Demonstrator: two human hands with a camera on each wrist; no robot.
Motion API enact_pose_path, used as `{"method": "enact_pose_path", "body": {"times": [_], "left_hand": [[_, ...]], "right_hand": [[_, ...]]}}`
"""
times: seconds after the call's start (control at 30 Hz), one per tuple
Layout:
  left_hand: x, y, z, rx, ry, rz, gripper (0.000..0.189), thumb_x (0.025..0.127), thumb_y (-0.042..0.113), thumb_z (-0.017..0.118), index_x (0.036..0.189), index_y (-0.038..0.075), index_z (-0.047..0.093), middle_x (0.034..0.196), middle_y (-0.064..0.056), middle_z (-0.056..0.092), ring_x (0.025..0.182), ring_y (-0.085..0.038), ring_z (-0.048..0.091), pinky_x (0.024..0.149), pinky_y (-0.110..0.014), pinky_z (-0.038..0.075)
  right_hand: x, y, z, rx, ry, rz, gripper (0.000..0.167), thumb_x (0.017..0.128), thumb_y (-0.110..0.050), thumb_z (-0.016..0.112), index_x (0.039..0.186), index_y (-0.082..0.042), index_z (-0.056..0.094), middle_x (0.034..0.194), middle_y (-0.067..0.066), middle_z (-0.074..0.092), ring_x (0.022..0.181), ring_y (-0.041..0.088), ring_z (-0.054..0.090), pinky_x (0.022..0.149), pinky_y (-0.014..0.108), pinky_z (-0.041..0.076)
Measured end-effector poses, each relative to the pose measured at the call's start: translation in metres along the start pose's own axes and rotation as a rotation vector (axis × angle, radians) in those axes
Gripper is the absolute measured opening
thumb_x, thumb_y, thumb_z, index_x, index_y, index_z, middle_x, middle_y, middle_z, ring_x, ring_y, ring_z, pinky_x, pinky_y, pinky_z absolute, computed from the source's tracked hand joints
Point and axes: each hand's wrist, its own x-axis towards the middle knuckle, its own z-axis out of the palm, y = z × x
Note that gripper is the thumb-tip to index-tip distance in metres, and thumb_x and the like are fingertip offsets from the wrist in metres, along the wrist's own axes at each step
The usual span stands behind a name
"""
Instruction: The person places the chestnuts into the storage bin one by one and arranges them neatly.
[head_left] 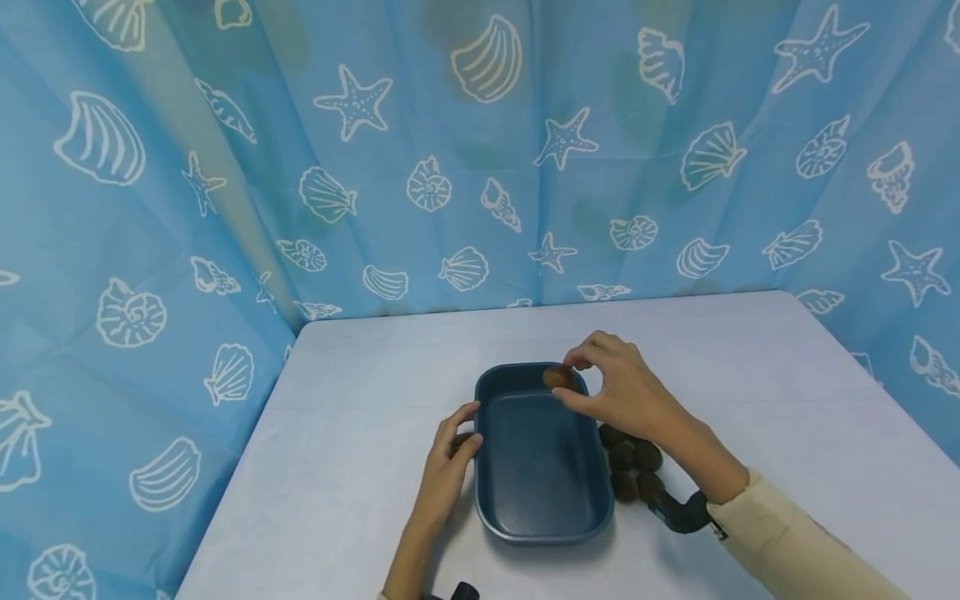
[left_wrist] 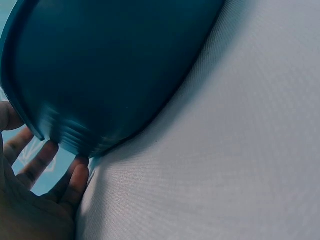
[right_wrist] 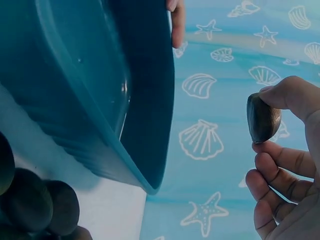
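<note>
My right hand pinches a smooth dark brown stone between thumb and fingertips, above the far right corner of a blue plastic basin. In the right wrist view this stone is held at its two ends, apart from the basin wall. My left hand rests its fingertips against the outside of the basin's left wall. The left wrist view shows those fingers fairly straight, touching the wall below the rim. No stones are visible on the basin floor.
Several dark stones lie clustered on the white table right of the basin, under my right forearm. A blue curtain with white shell prints hangs behind and beside the table. A black wrist camera mount sits near the stones.
</note>
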Motion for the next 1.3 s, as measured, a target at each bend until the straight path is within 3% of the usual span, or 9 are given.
{"method": "enact_pose_path", "body": {"times": [0.13,0.27,0.5,0.77,1.3], "left_hand": [[0.000,0.001,0.000,-0.002,0.001,-0.004,0.044,0.104,0.017,0.053,0.147,0.022,0.050,0.144,-0.006,0.046,0.122,-0.029,0.056,0.102,-0.047,0.044],[-0.001,0.002,-0.001,-0.004,-0.013,0.014,0.044,0.104,0.021,0.053,0.147,0.024,0.050,0.144,-0.004,0.047,0.122,-0.026,0.056,0.102,-0.045,0.045],[-0.010,0.037,-0.004,-0.025,-0.040,-0.007,0.044,0.104,0.013,0.052,0.148,0.015,0.049,0.142,-0.010,0.047,0.121,-0.031,0.055,0.103,-0.047,0.044],[-0.001,0.004,-0.001,-0.011,-0.020,0.007,0.044,0.104,0.021,0.053,0.147,0.027,0.049,0.143,-0.002,0.046,0.121,-0.026,0.055,0.103,-0.046,0.044],[0.000,0.001,-0.002,0.002,-0.023,-0.008,0.043,0.103,0.029,0.054,0.146,0.034,0.050,0.142,0.001,0.047,0.121,-0.023,0.056,0.103,-0.045,0.044]], "right_hand": [[0.005,-0.001,0.006,0.008,-0.010,0.001,0.032,0.082,-0.031,0.083,0.105,-0.012,0.072,0.101,0.004,0.060,0.098,0.022,0.056,0.092,0.053,0.041],[0.011,-0.002,0.010,0.020,-0.017,-0.008,0.031,0.082,-0.031,0.083,0.104,-0.012,0.072,0.101,0.004,0.059,0.097,0.024,0.057,0.092,0.052,0.040],[0.021,-0.003,0.016,0.022,-0.006,-0.046,0.029,0.081,-0.030,0.083,0.101,-0.012,0.072,0.096,0.000,0.057,0.091,0.023,0.055,0.088,0.050,0.038],[0.030,-0.005,0.027,0.027,-0.011,-0.050,0.029,0.081,-0.030,0.083,0.100,-0.010,0.072,0.095,0.001,0.057,0.090,0.020,0.054,0.088,0.051,0.039],[0.040,-0.005,0.045,0.009,-0.072,0.007,0.034,0.083,-0.035,0.080,0.104,-0.010,0.072,0.098,0.001,0.057,0.094,0.021,0.055,0.092,0.051,0.040]]}}
